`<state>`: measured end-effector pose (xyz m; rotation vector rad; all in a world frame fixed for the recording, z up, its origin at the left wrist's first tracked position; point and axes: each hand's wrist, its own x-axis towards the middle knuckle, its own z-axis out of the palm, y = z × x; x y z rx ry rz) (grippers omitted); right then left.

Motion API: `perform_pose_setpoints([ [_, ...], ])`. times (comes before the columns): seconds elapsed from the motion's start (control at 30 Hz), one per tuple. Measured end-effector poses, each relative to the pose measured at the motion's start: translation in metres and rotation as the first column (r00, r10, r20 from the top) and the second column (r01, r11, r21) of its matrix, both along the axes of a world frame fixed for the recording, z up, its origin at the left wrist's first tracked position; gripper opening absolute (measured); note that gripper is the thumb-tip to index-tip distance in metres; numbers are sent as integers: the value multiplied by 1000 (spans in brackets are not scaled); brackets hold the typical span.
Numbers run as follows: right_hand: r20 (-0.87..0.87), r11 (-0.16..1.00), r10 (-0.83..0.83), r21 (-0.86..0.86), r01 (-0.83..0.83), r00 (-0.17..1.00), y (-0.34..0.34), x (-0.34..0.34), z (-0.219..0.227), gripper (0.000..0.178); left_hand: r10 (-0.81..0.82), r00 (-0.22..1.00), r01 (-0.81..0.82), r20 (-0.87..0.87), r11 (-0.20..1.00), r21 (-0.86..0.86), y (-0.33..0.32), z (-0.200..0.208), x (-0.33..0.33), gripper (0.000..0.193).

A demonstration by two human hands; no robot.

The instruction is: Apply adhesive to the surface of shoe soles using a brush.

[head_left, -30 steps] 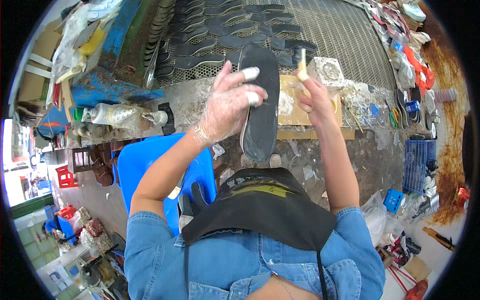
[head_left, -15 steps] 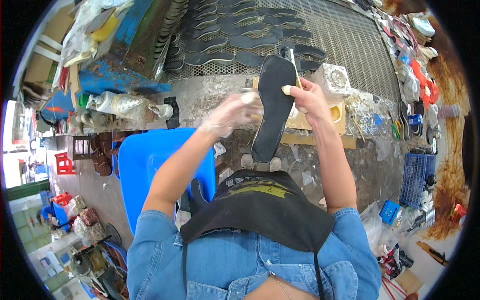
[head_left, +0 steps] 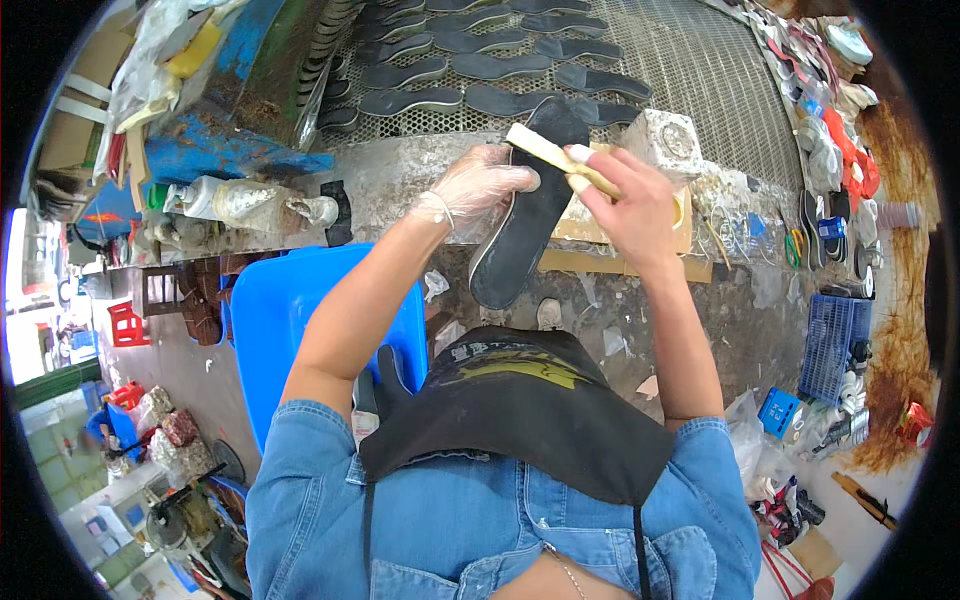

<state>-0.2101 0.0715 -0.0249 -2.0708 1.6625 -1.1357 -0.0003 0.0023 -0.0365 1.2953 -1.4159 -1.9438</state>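
My left hand [head_left: 480, 188], in a clear plastic glove, grips the left edge of a long black shoe sole [head_left: 520, 240], thumb over its face. The sole is tilted, one end toward the bench and the other toward me. In my right hand [head_left: 635, 205] is a flat cream-coloured stick [head_left: 545, 150], pinched between thumb and fingers. It lies across the upper part of the sole, its wide end toward my left hand. Whether that end has bristles I cannot make out. Several similar black soles [head_left: 500, 65] lie in rows on the metal mesh [head_left: 700, 70] beyond.
A crusted white block-shaped container [head_left: 662, 150] stands on the bench right of my hands. Bottles [head_left: 240, 203] lie at the left by a blue-painted machine [head_left: 230, 150]. A blue plastic chair [head_left: 300, 300] is at my left, and scissors [head_left: 793, 248] lie far right.
My left hand has moved in and taken hold of the sole. My right hand has let go of the sole and swung the stick across it. The sole has tilted and shifted slightly left.
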Motion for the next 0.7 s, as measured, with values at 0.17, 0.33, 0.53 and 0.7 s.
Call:
perform_pose_setpoints([
  [0.17,-143,995,-75,60,84,987,33,-35,-11,26,26,990,-30,-136,999,-28,-9,-25,8,27],
  [0.33,5,996,-92,12,92,996,23,-11,2,28,-32,999,33,19,998,-61,-6,-16,-2,28],
  [0.53,-152,934,-358,-44,356,921,-18,-29,-15,24,-27,992,35,-120,997,62,2,-7,-4,28],
  [0.7,-87,993,-98,57,104,991,2,-37,-24,32,3,999,-1,-51,1000,24,4,-9,0,26],
])
